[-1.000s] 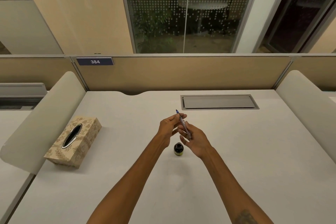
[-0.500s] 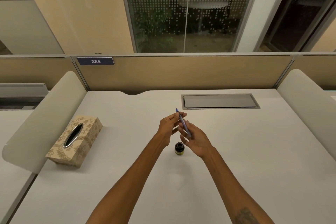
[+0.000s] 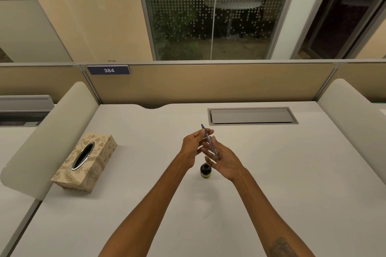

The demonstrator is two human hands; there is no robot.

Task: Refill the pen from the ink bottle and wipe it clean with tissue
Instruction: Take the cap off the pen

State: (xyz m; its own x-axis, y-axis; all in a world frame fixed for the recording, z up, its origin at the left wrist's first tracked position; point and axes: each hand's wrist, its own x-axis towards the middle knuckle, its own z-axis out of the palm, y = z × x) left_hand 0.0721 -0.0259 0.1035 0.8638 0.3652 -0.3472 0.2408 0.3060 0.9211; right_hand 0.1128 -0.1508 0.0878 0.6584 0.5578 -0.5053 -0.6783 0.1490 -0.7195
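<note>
Table (image 3: 271,173) holds ink bottle (image 3: 205,170) and tissue box (image 3: 85,162); left hand (image 3: 193,144) and right hand (image 3: 224,159) both grip pen (image 3: 210,142). Refilling, wiping apparently outstanding.

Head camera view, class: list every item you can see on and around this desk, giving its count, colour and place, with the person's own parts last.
slim blue-and-clear pen: 1, blue, held above desk centre
small dark glass ink bottle: 1, black, yellow label, desk centre, below the hands
patterned beige tissue box: 1, beige, desk left
white desk: 1, white
grey cable hatch: 1, grey, desk rear right
blue number plate "384": 1, partition, left
left hand: 1, on pen's upper end
right hand: 1, on pen's lower end
</note>
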